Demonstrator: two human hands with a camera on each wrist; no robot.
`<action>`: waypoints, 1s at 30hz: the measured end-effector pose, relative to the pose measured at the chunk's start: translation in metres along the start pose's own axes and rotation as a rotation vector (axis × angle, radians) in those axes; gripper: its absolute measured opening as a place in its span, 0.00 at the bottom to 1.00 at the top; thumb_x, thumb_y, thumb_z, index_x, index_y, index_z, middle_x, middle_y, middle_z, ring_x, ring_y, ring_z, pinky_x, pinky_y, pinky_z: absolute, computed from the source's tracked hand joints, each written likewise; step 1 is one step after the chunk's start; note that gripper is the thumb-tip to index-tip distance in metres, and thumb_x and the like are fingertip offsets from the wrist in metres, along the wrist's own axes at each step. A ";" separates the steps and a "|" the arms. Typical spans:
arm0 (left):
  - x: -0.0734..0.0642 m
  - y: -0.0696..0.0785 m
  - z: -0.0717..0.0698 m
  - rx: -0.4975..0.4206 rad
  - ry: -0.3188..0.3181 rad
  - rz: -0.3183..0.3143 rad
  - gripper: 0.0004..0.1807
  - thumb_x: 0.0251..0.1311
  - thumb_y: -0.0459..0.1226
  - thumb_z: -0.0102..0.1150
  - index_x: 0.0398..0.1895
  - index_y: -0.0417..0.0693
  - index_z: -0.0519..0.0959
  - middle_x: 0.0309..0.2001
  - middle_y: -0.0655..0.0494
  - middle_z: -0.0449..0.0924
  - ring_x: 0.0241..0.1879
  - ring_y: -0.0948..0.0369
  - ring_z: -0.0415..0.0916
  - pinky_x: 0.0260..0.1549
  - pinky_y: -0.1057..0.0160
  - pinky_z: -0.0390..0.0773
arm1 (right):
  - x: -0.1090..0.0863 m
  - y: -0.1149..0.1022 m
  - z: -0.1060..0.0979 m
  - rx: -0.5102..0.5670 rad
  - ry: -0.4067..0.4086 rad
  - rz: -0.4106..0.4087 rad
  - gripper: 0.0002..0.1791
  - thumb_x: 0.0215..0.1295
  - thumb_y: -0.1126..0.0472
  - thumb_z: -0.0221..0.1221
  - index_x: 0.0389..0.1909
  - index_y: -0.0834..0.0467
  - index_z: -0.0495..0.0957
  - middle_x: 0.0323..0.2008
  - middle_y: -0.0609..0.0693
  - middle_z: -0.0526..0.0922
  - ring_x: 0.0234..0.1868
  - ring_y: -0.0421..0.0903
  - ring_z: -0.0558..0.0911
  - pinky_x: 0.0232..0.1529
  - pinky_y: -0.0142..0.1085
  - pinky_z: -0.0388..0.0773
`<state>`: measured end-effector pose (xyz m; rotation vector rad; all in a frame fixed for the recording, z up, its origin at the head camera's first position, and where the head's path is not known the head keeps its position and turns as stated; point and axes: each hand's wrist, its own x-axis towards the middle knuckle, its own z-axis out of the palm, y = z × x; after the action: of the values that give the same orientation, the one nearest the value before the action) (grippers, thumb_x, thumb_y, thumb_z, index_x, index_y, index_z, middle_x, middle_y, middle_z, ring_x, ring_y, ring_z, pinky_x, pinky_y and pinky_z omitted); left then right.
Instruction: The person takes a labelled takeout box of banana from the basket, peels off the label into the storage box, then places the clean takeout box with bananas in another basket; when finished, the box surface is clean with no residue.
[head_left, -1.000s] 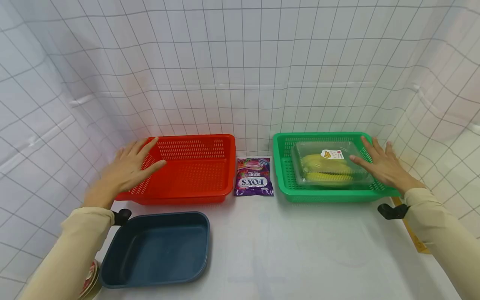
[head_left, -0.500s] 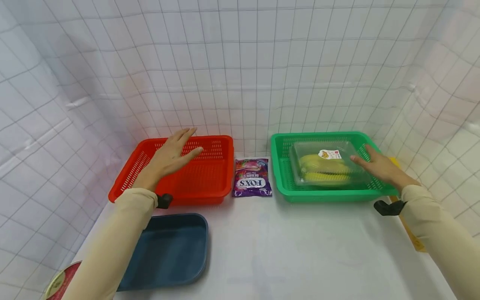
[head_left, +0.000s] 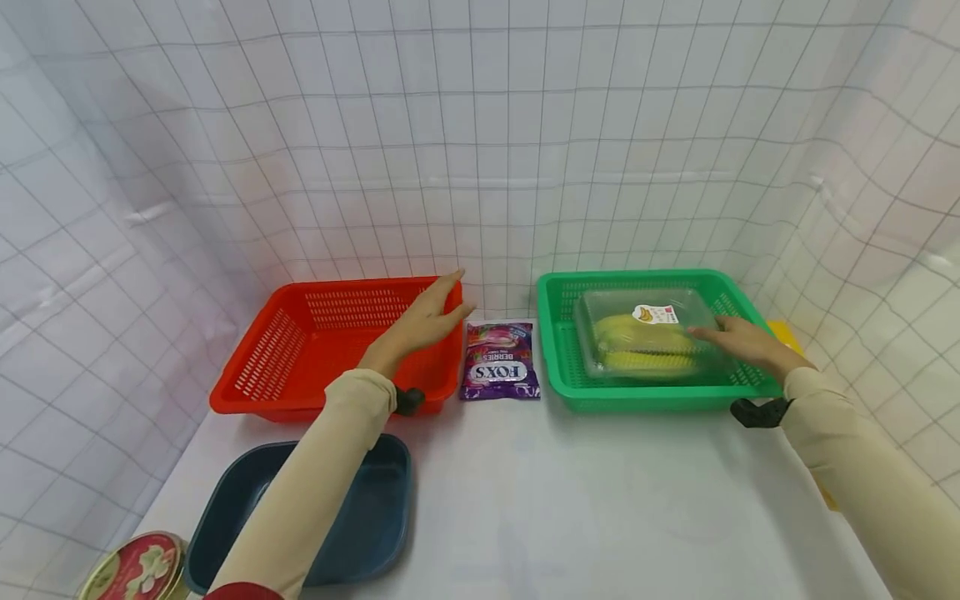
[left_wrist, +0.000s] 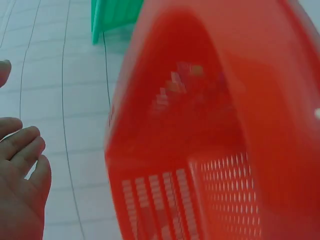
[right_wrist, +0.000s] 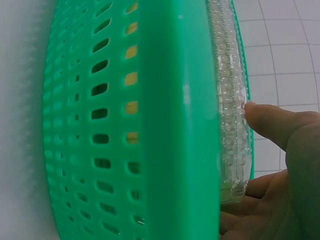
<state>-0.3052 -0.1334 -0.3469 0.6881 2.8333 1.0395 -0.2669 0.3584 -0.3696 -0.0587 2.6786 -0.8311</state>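
My left hand (head_left: 418, 323), fingers extended, is over the right rim of the red basket (head_left: 322, 354). In the left wrist view that hand (left_wrist: 22, 175) appears at the left edge, apart from the basket. A purple Fox's Berries candy bag (head_left: 500, 358) lies just right of it on the table. My right hand (head_left: 750, 343) holds the right end of a clear plastic box of bananas (head_left: 637, 337), which sits in the green basket (head_left: 645, 400). The right wrist view has the thumb (right_wrist: 272, 120) on the box's lid edge and the fingers partly hidden around its end.
A dark blue tray (head_left: 378, 508) lies in front of the red basket, partly under my left forearm. A round red-topped tin (head_left: 142, 567) stands at the lower left. Something yellow (head_left: 785, 335) shows beyond the green basket. Gridded white cloth (head_left: 487, 150) surrounds the table.
My left hand has swept right across the red basket, from its left side to its right rim. My right hand has lowered onto the box's end, taking hold of it.
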 end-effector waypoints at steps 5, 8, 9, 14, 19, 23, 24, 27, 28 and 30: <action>0.012 0.016 0.021 -0.127 -0.006 -0.001 0.36 0.72 0.47 0.49 0.78 0.49 0.52 0.77 0.49 0.51 0.75 0.49 0.47 0.71 0.44 0.49 | 0.003 -0.001 -0.004 0.041 -0.029 0.018 0.57 0.71 0.33 0.44 0.70 0.80 0.33 0.70 0.81 0.36 0.68 0.80 0.43 0.64 0.71 0.48; 0.019 0.022 0.035 -0.206 -0.012 0.000 0.35 0.72 0.46 0.50 0.78 0.50 0.53 0.76 0.49 0.52 0.75 0.50 0.49 0.71 0.45 0.52 | 0.005 0.002 -0.006 0.062 -0.038 0.023 0.57 0.72 0.33 0.43 0.70 0.81 0.35 0.69 0.82 0.38 0.68 0.80 0.48 0.63 0.71 0.51; 0.020 0.025 0.040 -0.230 -0.017 -0.004 0.35 0.72 0.45 0.50 0.78 0.51 0.53 0.77 0.50 0.52 0.75 0.49 0.49 0.71 0.45 0.53 | 0.005 0.003 -0.007 0.075 -0.045 0.027 0.57 0.72 0.32 0.42 0.70 0.82 0.36 0.69 0.83 0.40 0.67 0.80 0.49 0.63 0.70 0.53; 0.025 0.033 0.068 -0.317 -0.039 -0.032 0.35 0.72 0.43 0.51 0.79 0.53 0.52 0.77 0.51 0.51 0.71 0.47 0.60 0.68 0.47 0.59 | 0.006 0.009 -0.006 0.197 -0.102 0.053 0.55 0.74 0.34 0.41 0.69 0.82 0.35 0.69 0.83 0.40 0.68 0.78 0.51 0.65 0.65 0.56; 0.028 0.041 0.088 -0.305 -0.044 -0.030 0.36 0.71 0.40 0.53 0.78 0.46 0.51 0.77 0.49 0.51 0.72 0.49 0.57 0.69 0.49 0.58 | 0.006 0.009 -0.007 0.293 -0.155 0.083 0.56 0.74 0.36 0.42 0.69 0.79 0.24 0.70 0.80 0.28 0.69 0.79 0.41 0.68 0.63 0.50; 0.030 0.048 0.097 -0.277 -0.070 -0.042 0.39 0.69 0.39 0.56 0.78 0.44 0.51 0.76 0.46 0.53 0.70 0.47 0.60 0.70 0.48 0.57 | 0.007 0.009 -0.008 0.365 -0.189 0.103 0.57 0.74 0.36 0.43 0.69 0.75 0.19 0.69 0.80 0.26 0.69 0.79 0.40 0.69 0.62 0.51; 0.030 0.049 0.098 -0.277 -0.073 -0.041 0.39 0.68 0.38 0.57 0.78 0.43 0.51 0.75 0.45 0.54 0.69 0.47 0.61 0.69 0.48 0.57 | 0.007 0.009 -0.008 0.381 -0.199 0.105 0.57 0.75 0.37 0.43 0.69 0.75 0.18 0.69 0.81 0.26 0.69 0.78 0.40 0.69 0.61 0.51; 0.030 0.051 0.101 -0.298 -0.080 -0.037 0.40 0.67 0.36 0.58 0.77 0.42 0.52 0.74 0.43 0.57 0.63 0.43 0.69 0.68 0.47 0.61 | 0.008 0.011 -0.008 0.445 -0.230 0.119 0.55 0.76 0.39 0.43 0.69 0.71 0.15 0.68 0.82 0.24 0.70 0.77 0.38 0.71 0.60 0.49; 0.030 0.051 0.101 -0.298 -0.081 -0.037 0.40 0.67 0.36 0.58 0.77 0.41 0.52 0.74 0.43 0.56 0.64 0.44 0.68 0.68 0.48 0.61 | 0.009 0.012 -0.009 0.466 -0.239 0.124 0.55 0.76 0.40 0.43 0.69 0.70 0.14 0.68 0.81 0.23 0.70 0.77 0.36 0.71 0.59 0.48; 0.031 0.052 0.101 -0.293 -0.084 -0.035 0.39 0.67 0.35 0.58 0.77 0.40 0.52 0.75 0.44 0.55 0.69 0.46 0.62 0.69 0.48 0.59 | 0.010 0.014 -0.009 0.511 -0.261 0.140 0.54 0.77 0.42 0.44 0.68 0.69 0.12 0.68 0.79 0.19 0.71 0.75 0.32 0.72 0.59 0.44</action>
<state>-0.2935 -0.0240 -0.3898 0.6345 2.5376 1.3476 -0.2787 0.3739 -0.3733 0.1313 2.1351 -1.3286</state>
